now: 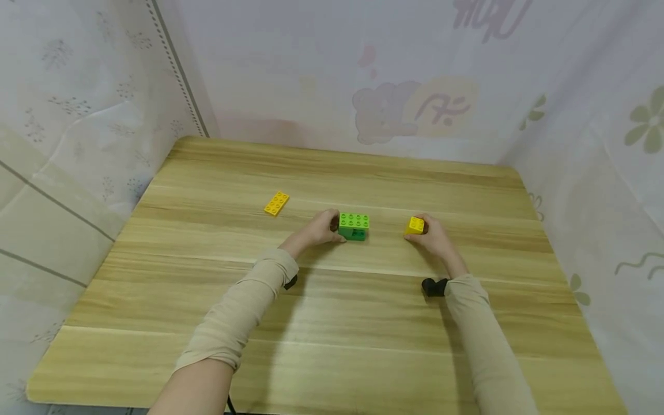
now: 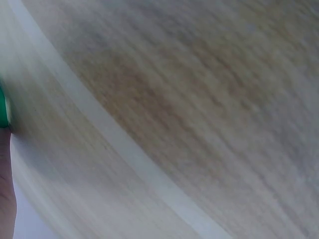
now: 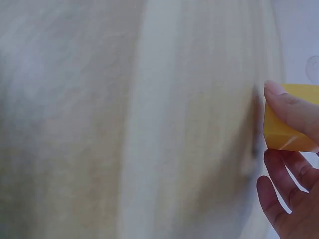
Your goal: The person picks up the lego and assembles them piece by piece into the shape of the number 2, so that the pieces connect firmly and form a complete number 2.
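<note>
My left hand (image 1: 320,229) grips the left end of a small stack of toy building bricks near the table's middle. On top of the stack is a light green studded brick (image 1: 354,220), and darker green bricks (image 1: 358,235) show below it, with a gap in their front. Only a sliver of the green stack (image 2: 3,110) shows in the left wrist view. Further right, my right hand (image 1: 434,237) pinches a yellow brick (image 1: 415,225) between thumb and fingers. In the right wrist view the thumb lies across this yellow brick (image 3: 280,130), and other fingers are spread below it.
A flat yellow-orange studded plate (image 1: 277,203) lies alone to the left, beyond my left hand. The wooden table (image 1: 363,328) has pale printed curtains (image 1: 290,75) behind and at both sides. Dark wrist devices (image 1: 433,287) sit by the cuffs.
</note>
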Demonstrator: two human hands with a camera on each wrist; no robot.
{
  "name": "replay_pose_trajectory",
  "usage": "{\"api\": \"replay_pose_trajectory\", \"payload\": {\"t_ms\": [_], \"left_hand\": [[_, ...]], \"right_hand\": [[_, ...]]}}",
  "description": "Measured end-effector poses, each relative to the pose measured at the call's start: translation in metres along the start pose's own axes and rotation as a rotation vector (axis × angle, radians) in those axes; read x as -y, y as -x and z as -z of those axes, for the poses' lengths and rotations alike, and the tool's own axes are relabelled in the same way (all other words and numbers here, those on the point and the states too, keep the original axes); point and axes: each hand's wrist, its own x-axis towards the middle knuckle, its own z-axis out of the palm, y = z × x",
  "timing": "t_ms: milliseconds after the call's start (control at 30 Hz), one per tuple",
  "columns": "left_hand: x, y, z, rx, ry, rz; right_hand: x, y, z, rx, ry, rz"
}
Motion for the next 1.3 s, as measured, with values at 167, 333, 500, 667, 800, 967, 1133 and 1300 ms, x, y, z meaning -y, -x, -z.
{"api": "replay_pose_trajectory", "payload": {"t_ms": [167,333,500,667,800,967,1133,1300], "left_hand": [[0.001,0.0,-0.001,0.003,-0.011,0.0],[-0.001,0.002,-0.001,0.005,-0.01,0.005],[-0.001,0.002,0.0,0.002,0.014,0.004],[-0.001,0.002,0.0,0.005,0.02,0.007],[-0.002,0.002,0.0,0.005,0.02,0.014],[-0.002,0.002,0.0,0.007,0.015,0.018],[-0.003,0.002,0.001,0.014,0.015,0.019],[-0.005,0.002,0.003,0.016,0.014,0.02]], "right_hand": [[0.007,-0.002,0.004,0.001,0.014,-0.013],[0.018,-0.003,0.009,0.008,0.008,-0.028],[0.032,-0.005,0.013,-0.01,0.018,-0.006],[0.043,-0.011,0.015,-0.03,0.045,0.018],[0.053,-0.015,0.016,-0.036,0.068,0.039],[0.069,-0.015,0.019,-0.02,0.074,0.046],[0.083,-0.016,0.02,-0.017,0.056,0.057],[0.093,-0.017,0.021,-0.023,0.072,0.103]]}}
